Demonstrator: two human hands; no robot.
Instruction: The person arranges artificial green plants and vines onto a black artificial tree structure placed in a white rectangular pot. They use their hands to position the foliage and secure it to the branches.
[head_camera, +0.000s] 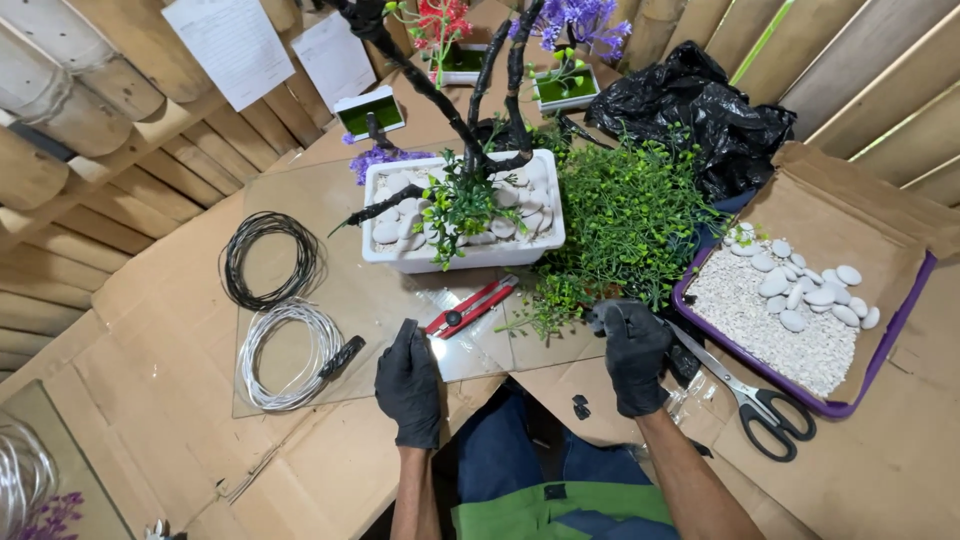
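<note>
Both my hands wear black gloves. My left hand (408, 385) rests flat on the edge of a glass sheet (300, 210), its fingers together and holding nothing, just beside a red box cutter (472, 307). My right hand (632, 355) is closed around the stems of a bunch of green artificial foliage (625, 225). Past the cutter stands a white rectangular planter (470, 255) filled with white stones, with black twisted branches (470, 120) and a green sprig rising from it.
Black wire coil (270, 258) and silver wire coil (285, 355) lie left on the glass. Scissors (755, 400) lie right, next to a purple tray (800, 400) of gravel and white pebbles. A black plastic bag (700, 110) and small flower pots (565, 85) sit behind.
</note>
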